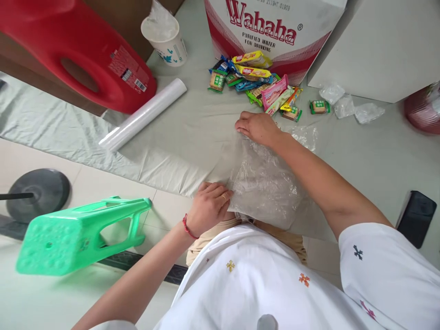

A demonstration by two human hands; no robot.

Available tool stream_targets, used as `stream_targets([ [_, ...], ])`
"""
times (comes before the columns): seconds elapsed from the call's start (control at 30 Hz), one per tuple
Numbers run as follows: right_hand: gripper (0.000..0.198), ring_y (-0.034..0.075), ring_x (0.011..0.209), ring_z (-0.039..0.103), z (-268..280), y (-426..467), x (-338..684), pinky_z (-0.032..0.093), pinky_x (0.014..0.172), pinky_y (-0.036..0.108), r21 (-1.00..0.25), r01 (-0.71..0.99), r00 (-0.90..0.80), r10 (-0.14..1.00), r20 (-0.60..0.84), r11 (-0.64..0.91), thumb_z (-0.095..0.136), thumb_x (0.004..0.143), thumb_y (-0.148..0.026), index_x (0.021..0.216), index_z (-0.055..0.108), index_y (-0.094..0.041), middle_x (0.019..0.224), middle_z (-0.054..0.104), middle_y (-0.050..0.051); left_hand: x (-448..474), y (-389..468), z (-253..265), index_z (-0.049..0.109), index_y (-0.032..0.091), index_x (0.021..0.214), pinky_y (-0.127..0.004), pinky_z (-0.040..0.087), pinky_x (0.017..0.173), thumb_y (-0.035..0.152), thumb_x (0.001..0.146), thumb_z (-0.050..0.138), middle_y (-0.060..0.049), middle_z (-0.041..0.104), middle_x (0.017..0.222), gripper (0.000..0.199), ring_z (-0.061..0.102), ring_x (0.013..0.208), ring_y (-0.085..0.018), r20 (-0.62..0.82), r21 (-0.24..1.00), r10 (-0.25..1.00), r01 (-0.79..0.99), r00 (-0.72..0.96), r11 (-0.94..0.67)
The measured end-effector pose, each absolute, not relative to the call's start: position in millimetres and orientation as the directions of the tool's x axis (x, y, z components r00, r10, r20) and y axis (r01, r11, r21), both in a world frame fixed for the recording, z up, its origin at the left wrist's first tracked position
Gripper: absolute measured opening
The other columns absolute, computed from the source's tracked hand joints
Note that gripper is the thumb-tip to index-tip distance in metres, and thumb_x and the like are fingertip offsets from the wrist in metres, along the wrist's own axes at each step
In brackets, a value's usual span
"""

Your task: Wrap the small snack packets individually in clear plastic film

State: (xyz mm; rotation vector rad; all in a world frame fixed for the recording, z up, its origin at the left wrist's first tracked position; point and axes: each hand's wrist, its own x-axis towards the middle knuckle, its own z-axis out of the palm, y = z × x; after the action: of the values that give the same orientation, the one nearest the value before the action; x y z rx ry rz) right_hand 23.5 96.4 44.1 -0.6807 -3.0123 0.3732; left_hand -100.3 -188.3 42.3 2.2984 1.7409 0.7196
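A clear, crinkled plastic bag or sheet (268, 183) lies spread over the table's front edge, between my two hands. My left hand (213, 201), with a ring and a red bracelet, is closed on its near left corner. At the far left corner, my right hand (257, 127) pinches the same plastic with fingers pressed together. Just beyond my right hand is a pile of small wrapped snacks (252, 72) in yellow, blue, pink and green packets. One green-wrapped biscuit (319, 107) lies apart to the right. A roll of clear plastic (146, 114) rests on the table to the left.
A Wahaha water carton (271, 27) stands behind the snacks. Crumpled clear plastic pieces (343, 103) and a black phone (416, 219) lie to the right. A paper cup (165, 41) and a large red jug (85, 59) are at back left. Below stands a green stool (82, 233).
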Motion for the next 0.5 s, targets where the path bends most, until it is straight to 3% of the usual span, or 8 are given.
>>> stream_targets([
  [0.1,0.033,0.022,0.086,0.061,43.0,91.8,16.6,0.034,0.067,0.033,-0.221,0.428,-0.901,0.432,-0.031,0.876,0.042,0.105,-0.031,0.111,0.074,-0.023,0.126,0.068,0.008,-102.0,-175.3,63.6,0.072,0.021,0.098,-0.039,0.051,0.075,0.015,0.097,0.052,-0.006,0.076,0.085,0.021,0.063,0.079,-0.022,0.318,0.442,0.948,0.884,0.005,-0.153],
  [0.17,0.034,0.022,0.088,0.062,44.7,88.2,11.1,0.036,0.067,0.033,-0.206,0.428,-0.902,0.431,-0.035,0.880,0.042,0.105,-0.031,0.111,0.074,-0.023,0.128,0.068,0.008,-93.4,-158.1,79.2,0.072,0.021,0.101,-0.042,0.052,0.081,0.016,0.096,0.052,-0.007,0.077,0.091,0.021,0.063,0.084,-0.024,0.392,0.437,0.917,0.892,-0.078,-0.111],
  [0.3,0.034,0.023,0.090,0.064,49.2,84.0,4.4,0.037,0.069,0.034,-0.188,0.442,-0.896,0.440,-0.051,0.877,0.043,0.105,-0.031,0.110,0.076,-0.021,0.127,0.069,0.009,-61.5,-125.8,95.0,0.072,0.023,0.111,-0.048,0.051,0.099,0.018,0.097,0.050,-0.010,0.075,0.113,0.027,0.064,0.114,-0.028,0.410,0.471,0.907,0.831,0.091,-0.296],
  [0.37,0.033,0.023,0.092,0.064,50.0,84.6,5.3,0.038,0.071,0.034,-0.210,0.445,-0.894,0.444,-0.058,0.870,0.044,0.105,-0.031,0.111,0.076,-0.021,0.127,0.069,0.009,-49.2,-118.4,91.1,0.070,0.022,0.114,-0.046,0.051,0.102,0.017,0.097,0.048,-0.011,0.073,0.120,0.029,0.062,0.121,-0.027,0.422,0.514,0.887,0.758,0.185,-0.402],
  [0.43,0.032,0.024,0.093,0.065,49.6,85.9,8.7,0.040,0.072,0.034,-0.244,0.458,-0.886,0.461,-0.051,0.855,0.046,0.105,-0.031,0.112,0.076,-0.022,0.127,0.068,0.010,-45.4,-117.2,81.5,0.068,0.020,0.113,-0.042,0.053,0.101,0.014,0.097,0.047,-0.011,0.072,0.120,0.028,0.064,0.117,-0.024,0.446,0.578,0.885,0.713,0.133,-0.398],
  [0.5,0.032,0.024,0.095,0.066,48.5,86.2,13.4,0.040,0.072,0.034,-0.265,0.481,-0.872,0.489,-0.038,0.836,0.046,0.105,-0.032,0.114,0.075,-0.022,0.127,0.067,0.009,-50.2,-118.7,69.8,0.067,0.020,0.109,-0.037,0.056,0.093,0.014,0.097,0.046,-0.011,0.070,0.114,0.025,0.065,0.107,-0.021,0.413,0.671,0.909,0.694,-0.061,-0.259],
])
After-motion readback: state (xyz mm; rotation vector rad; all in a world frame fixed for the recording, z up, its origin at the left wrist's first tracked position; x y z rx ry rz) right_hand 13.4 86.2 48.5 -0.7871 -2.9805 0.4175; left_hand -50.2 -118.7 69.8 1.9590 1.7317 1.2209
